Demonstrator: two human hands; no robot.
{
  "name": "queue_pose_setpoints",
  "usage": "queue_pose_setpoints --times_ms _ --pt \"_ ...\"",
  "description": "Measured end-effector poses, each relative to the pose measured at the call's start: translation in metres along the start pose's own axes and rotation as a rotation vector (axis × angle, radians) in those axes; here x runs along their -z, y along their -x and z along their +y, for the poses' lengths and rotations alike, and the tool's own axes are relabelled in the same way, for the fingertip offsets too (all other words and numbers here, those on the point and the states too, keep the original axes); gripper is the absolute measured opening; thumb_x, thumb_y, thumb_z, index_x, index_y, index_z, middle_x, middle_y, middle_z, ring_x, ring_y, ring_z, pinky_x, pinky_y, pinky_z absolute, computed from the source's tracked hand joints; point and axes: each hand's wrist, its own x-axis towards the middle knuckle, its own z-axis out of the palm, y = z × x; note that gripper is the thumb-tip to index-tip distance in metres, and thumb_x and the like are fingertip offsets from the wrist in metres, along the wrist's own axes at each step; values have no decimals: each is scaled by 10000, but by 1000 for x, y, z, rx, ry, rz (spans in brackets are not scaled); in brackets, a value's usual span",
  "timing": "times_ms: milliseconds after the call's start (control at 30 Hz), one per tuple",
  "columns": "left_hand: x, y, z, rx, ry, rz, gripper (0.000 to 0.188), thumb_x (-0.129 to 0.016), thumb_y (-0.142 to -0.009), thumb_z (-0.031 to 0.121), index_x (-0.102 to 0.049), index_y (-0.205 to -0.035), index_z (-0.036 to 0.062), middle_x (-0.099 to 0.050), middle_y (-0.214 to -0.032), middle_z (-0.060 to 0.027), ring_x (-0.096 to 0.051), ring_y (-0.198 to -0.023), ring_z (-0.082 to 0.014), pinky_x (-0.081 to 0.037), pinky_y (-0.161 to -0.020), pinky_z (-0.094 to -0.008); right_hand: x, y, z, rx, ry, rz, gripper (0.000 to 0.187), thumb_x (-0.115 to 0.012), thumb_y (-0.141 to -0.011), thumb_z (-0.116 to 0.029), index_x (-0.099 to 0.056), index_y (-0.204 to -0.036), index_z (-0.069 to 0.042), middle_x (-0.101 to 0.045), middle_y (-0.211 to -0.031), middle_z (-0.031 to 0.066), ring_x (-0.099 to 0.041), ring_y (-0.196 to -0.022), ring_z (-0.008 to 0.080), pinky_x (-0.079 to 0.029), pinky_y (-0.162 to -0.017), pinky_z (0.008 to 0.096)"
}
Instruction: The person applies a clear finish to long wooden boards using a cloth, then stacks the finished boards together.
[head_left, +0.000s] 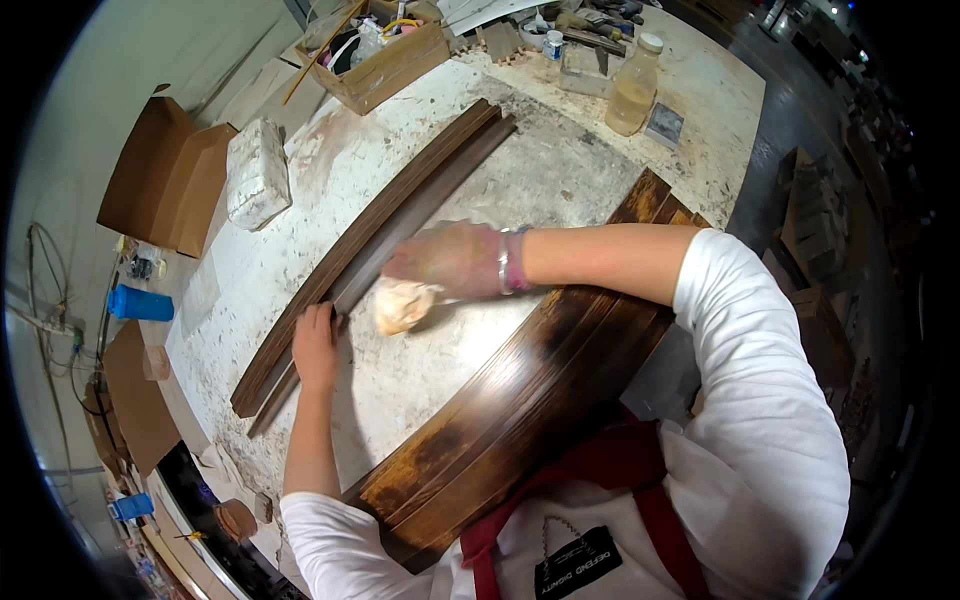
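Two long, narrow wooden strips lie side by side and slantwise on the table: a brown outer strip (370, 240) and a thinner, greyish-brown inner strip (440, 200). The fingers of my bare left hand (315, 345) are closed over the inner strip near its lower end, close against the outer one. My right hand (450, 260), in a thin stained glove, is somewhat blurred and grips a crumpled cream cloth (403, 308). It is right by the middle of the inner strip; whether the cloth touches the wood, I cannot tell.
Dark-stained wooden boards (510, 390) lie along the table's near side. On the worktable (560, 160), a box of tools (400, 75), a bottle of yellowish liquid (634, 88) and a grey block (664, 125) stand farther back. A wrapped white bundle (257, 175), open cardboard box (165, 180) and blue cup (140, 304) are leftward.
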Motion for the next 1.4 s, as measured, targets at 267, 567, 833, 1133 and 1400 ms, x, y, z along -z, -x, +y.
queue_pose_setpoints --times_ms 267,567,833,1133,1400 --pt "8 50 45 21 278 -109 215 -598 -846 30 -529 -1048 -3 -536 -968 -181 -517 -890 -374 -431 -775 -436 -56 -11 25 259 125 -58 319 -477 -910 -170 -510 -1226 -145 -605 -1074 125 -623 -982 279 -532 -758 398" --pt "3 45 56 64 237 -103 251 -618 -828 32 -540 -1065 2 -551 -979 -167 -528 -897 -356 -443 -773 -425 -13 34 116 -145 157 -170 381 -544 -906 -228 -539 -1286 -210 -599 -1233 98 -604 -1099 236 -516 -874 360" --pt "7 52 43 33 206 -111 275 -621 -822 27 -531 -1079 -6 -548 -995 -169 -524 -900 -354 -441 -777 -426 98 107 228 -801 686 -488 337 -541 -913 -308 -594 -1217 -173 -660 -1093 106 -651 -962 249 -530 -835 367" --pt "7 55 48 19 181 -122 280 -612 -819 18 -527 -1084 -13 -551 -1006 -174 -517 -887 -354 -435 -771 -424 54 84 188 -664 488 -387 382 -620 -846 -295 -596 -1193 -137 -653 -1047 83 -646 -969 253 -543 -765 385" --pt "10 61 45 20 178 -132 263 -599 -816 21 -523 -1065 -13 -538 -991 -168 -507 -881 -348 -432 -782 -420 59 57 87 -335 407 -222 314 -397 -977 -213 -531 -1249 -128 -633 -1059 146 -639 -932 261 -542 -812 343"
